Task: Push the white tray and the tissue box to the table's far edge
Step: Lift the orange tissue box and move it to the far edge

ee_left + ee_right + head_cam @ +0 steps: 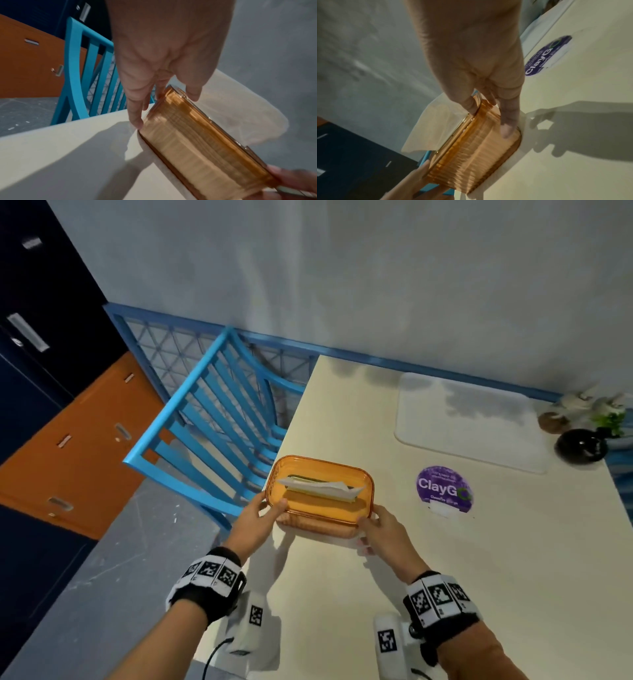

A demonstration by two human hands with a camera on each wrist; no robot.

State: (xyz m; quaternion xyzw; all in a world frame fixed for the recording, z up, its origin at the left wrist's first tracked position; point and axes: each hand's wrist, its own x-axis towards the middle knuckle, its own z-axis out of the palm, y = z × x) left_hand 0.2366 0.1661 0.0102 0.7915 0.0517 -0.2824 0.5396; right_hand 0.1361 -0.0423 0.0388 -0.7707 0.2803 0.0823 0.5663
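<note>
An orange see-through tissue box (308, 503) with a white tissue (322, 486) poking out stands near the left edge of the cream table (462, 577). My left hand (263, 515) touches its left end, fingers (135, 119) straight down the wall and thumb over the lid. At the box's near right corner my right hand (376, 525) presses a straight finger (508, 121) flat on the ribbed side of the tissue box (471, 155), thumb at the rim. The white tray (469, 419) lies flat at the far right, close to the wall. Neither hand touches it.
A blue slatted chair (219, 419) stands against the table's left side, right beside the box. A purple round sticker (442, 486) lies between box and tray. A black vase (580, 445) and a small plant (609, 412) sit at the far right corner.
</note>
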